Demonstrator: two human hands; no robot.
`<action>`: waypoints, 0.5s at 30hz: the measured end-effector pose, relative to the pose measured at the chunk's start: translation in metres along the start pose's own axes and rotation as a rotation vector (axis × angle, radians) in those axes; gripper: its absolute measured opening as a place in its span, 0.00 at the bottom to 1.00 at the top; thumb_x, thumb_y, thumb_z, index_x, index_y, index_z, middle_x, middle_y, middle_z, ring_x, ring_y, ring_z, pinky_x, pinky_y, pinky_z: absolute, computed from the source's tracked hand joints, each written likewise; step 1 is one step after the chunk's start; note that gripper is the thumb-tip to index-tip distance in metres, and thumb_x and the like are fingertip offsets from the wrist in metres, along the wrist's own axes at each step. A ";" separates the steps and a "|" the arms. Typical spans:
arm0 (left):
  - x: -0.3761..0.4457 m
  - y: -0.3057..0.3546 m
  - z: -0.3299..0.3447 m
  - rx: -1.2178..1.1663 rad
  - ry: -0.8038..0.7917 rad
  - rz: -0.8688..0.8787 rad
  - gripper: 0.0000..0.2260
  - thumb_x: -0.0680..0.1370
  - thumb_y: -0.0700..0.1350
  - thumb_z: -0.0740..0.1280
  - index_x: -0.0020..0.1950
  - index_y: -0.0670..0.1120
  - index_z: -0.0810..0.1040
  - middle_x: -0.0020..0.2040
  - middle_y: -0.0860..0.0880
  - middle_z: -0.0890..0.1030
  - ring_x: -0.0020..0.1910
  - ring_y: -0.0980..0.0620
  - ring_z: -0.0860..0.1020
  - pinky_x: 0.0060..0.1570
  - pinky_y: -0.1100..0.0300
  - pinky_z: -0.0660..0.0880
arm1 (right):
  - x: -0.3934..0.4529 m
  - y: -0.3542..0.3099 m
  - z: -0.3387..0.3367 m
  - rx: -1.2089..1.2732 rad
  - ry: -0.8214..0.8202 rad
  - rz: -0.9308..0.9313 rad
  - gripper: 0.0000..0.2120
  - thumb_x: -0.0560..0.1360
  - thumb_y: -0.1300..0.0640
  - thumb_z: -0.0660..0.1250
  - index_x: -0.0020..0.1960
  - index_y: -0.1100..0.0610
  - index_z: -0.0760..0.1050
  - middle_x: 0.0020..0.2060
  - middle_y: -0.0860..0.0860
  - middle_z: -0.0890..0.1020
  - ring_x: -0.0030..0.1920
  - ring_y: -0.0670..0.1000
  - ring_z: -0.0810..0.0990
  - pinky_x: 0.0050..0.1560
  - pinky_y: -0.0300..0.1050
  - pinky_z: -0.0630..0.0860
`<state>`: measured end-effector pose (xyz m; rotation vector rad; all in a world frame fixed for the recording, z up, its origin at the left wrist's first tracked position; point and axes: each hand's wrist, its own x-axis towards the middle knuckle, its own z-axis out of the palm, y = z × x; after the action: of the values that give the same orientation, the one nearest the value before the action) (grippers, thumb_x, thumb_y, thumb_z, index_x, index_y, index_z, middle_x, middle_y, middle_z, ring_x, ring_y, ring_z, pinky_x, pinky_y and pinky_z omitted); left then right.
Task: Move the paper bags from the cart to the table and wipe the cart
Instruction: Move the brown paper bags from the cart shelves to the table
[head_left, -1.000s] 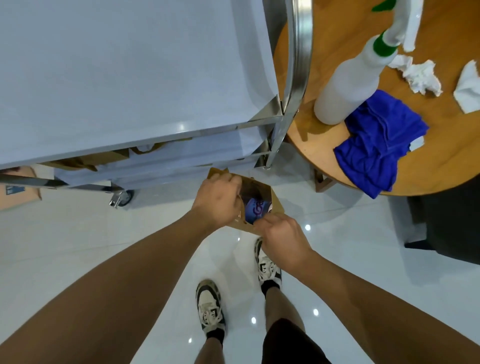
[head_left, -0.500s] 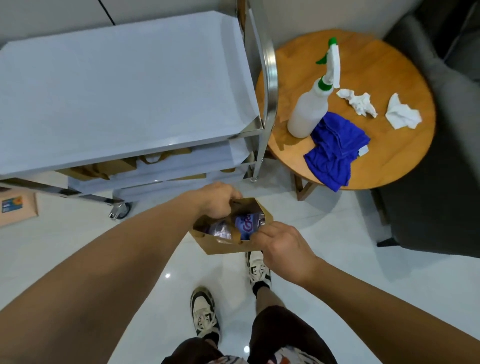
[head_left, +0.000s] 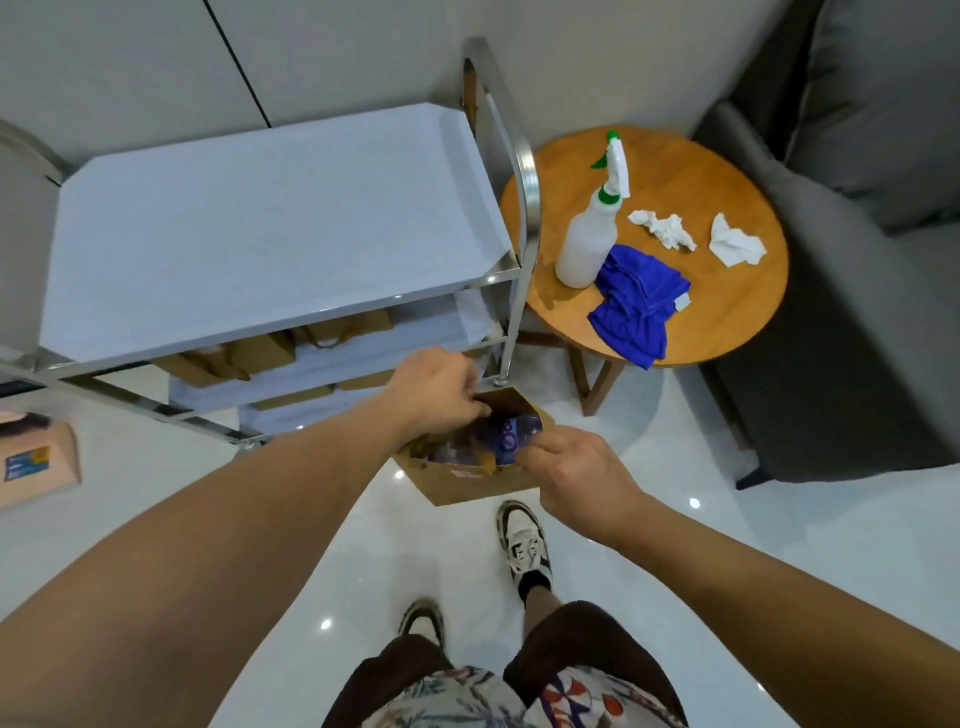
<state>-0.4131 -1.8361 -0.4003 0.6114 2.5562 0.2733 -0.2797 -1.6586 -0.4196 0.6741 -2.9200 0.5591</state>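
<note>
both hands hold one open paper bag (head_left: 470, 480) in the air above the floor (head_left: 675, 545), in front of the cart (head_left: 270, 239) and clear of it. the left hand (head_left: 434, 392) grips the bag's far rim, fingers curled over the edge. the right hand (head_left: 571, 467) pinches the near rim, thumb and fingers closed on the paper. the mouth of the bag is spread between them, and inside it shows a blue packet (head_left: 511, 441) with white lettering and some clear wrapping beside it.

the cart stands to the left, three shelves deep, each lined with a white sheet, with a steel handle (head_left: 524, 171) on its right end. its top shelf is bare. more bags (head_left: 270, 351) sit on the middle shelf, and another brown shape lies on the lowest shelf, mostly hidden.

the round wooden desk (head_left: 727, 171) stands just right of the cart, its edge near the handle. on it a white spray bottle (head_left: 589, 244) with a green trigger stands upright, a blue cloth (head_left: 636, 304) lies crumpled touching the bottle's base, and two tissues (head_left: 667, 228) lie apart toward the back. a grey sofa (head_left: 857, 208) is right of the desk. a cardboard box (head_left: 39, 460) sits on the floor at far left. two shoes (head_left: 522, 540) stand on the floor under the arms.
</note>
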 end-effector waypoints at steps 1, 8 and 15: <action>-0.007 0.003 -0.001 -0.102 -0.043 -0.013 0.12 0.76 0.55 0.71 0.38 0.49 0.77 0.38 0.50 0.79 0.40 0.52 0.76 0.38 0.57 0.72 | -0.002 -0.008 -0.003 -0.014 0.005 0.011 0.13 0.58 0.72 0.69 0.39 0.59 0.82 0.32 0.53 0.79 0.30 0.56 0.75 0.26 0.43 0.72; -0.044 0.006 0.010 -0.080 -0.402 0.098 0.31 0.74 0.42 0.70 0.75 0.58 0.67 0.60 0.50 0.77 0.55 0.51 0.76 0.53 0.57 0.78 | -0.034 -0.055 -0.013 -0.070 0.015 0.156 0.13 0.59 0.68 0.78 0.42 0.59 0.83 0.34 0.53 0.80 0.31 0.55 0.77 0.27 0.46 0.75; -0.072 0.030 0.057 0.100 -0.503 0.176 0.15 0.77 0.46 0.70 0.63 0.52 0.76 0.55 0.49 0.79 0.52 0.49 0.78 0.52 0.55 0.77 | -0.085 -0.095 -0.019 -0.096 0.034 0.276 0.12 0.60 0.67 0.80 0.41 0.58 0.84 0.33 0.52 0.81 0.31 0.53 0.76 0.27 0.46 0.76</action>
<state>-0.3171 -1.8395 -0.4105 0.8275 2.0448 0.0397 -0.1617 -1.6967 -0.3851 0.2483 -3.0036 0.4437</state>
